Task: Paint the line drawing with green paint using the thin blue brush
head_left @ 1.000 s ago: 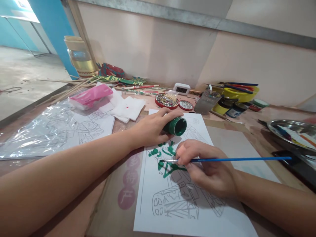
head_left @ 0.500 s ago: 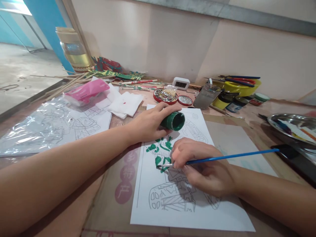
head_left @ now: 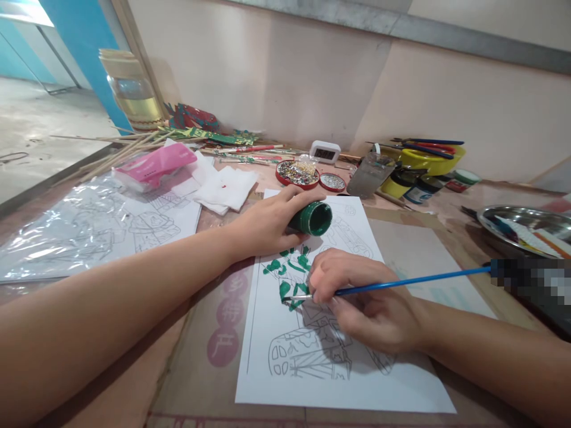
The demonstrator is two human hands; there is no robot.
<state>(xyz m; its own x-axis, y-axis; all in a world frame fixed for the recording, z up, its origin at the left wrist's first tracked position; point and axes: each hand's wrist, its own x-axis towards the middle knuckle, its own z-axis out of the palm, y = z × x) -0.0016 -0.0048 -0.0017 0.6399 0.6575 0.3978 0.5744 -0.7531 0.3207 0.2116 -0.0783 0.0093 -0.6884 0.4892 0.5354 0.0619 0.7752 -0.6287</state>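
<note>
Head view: rests a drawing sheet [head_left: 267, 392] on cardboard [head_left: 191, 368], perhaps to spare the bench [head_left: 129, 386]. Pinches a blue paintbrush [head_left: 437, 277] in the narrowed fingers of the right hand [head_left: 368, 297], close to the bristles, probably for control, with the tip at green paint [head_left: 284, 289] on the sheet. Beyond, curls the left hand [head_left: 272, 220] around a green jar [head_left: 310, 218], tilted mouth-first toward the right hand, likely for easy dipping. Farther back, shows a bead dish [head_left: 294, 173] and white clock [head_left: 325, 152].

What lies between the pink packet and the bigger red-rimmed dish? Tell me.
White tissues, the top one red-spotted, lie between the pink packet and the bigger red-rimmed dish, as the head view shows.
</note>
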